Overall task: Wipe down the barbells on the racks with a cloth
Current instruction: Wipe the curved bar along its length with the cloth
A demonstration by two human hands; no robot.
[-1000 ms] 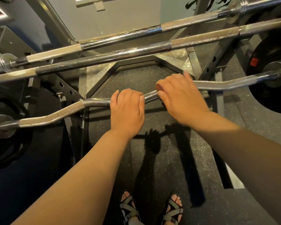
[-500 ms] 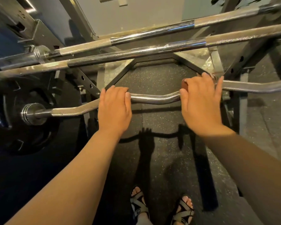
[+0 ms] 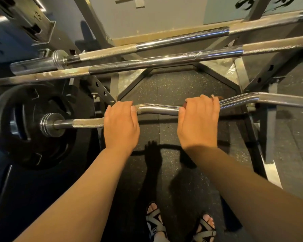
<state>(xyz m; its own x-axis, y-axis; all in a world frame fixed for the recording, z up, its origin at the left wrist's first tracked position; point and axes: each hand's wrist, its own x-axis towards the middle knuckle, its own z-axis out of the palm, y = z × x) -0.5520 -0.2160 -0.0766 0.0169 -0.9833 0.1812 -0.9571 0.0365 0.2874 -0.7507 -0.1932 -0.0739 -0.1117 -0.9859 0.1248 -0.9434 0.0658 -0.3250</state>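
Grips the wavy chrome curl bar (image 3: pixel 157 110), racked below straight knurled barbells (image 3: pixel 164 62), left hand (image 3: pixel 121 124) fingers curled over its bend, right hand (image 3: pixel 198 123) fingers clamping a rust-brown cloth (image 3: pixel 219 98) to it.

The rack upright (image 3: pixel 35 18) bears a number that looks like 13; black wall lettering (image 3: pixel 242 4) is unreadable.

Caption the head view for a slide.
Left hand and right hand grip the curl bar, brown cloth under the right.
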